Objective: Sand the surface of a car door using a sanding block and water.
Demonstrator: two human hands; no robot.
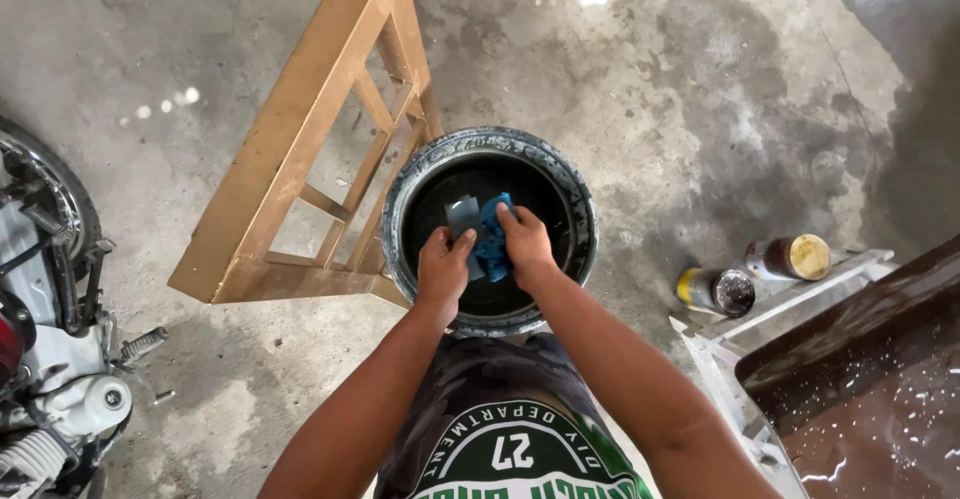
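Observation:
A black tyre [575, 199] lies flat in front of me, its open middle dark. Over that opening my left hand [442, 267] pinches a small grey rectangular piece [462, 215] with thumb and fingers. Right beside it my right hand [524, 244] holds a crumpled blue cloth [493, 239], which touches the grey piece. Both hands sit close together, just above the tyre's near inner rim. What lies inside the tyre is too dark to make out.
A wooden frame stand [300, 149] leans against the tyre's left side. Part of a motorcycle [50, 339] stands at the far left. Two lidded jars [760, 274] lie on the stained concrete at right, beside a white-framed tray of dark liquid [860, 379].

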